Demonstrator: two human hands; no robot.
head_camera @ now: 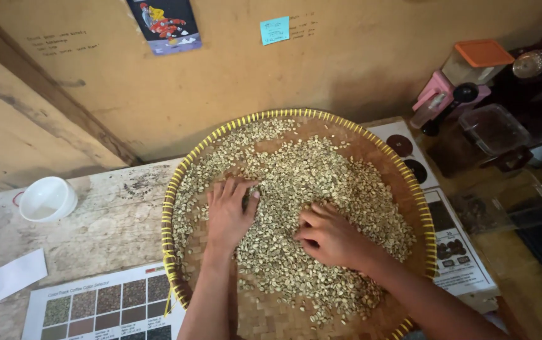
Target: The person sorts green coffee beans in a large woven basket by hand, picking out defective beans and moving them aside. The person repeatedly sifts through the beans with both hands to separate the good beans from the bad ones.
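Observation:
A wide round woven tray [372, 146] with a yellow rim lies on a worn wooden table, covered in pale green coffee beans [309, 176]. My left hand [228, 214] rests palm down on the beans at the tray's left-centre, fingers spread and slightly curled. To its right, my right hand [329, 236] lies on the beans with fingers curled inward, fingertips pinching among the beans. Whether it holds any bean is hidden.
A white bowl [47, 199] sits at the table's left, a white paper slip [19, 272] below it. A printed colour chart [104, 305] lies at the front left, and another sheet [457, 249] lies under the tray's right side. Clear plastic containers [494, 129] and a pink appliance [444, 94] stand at right.

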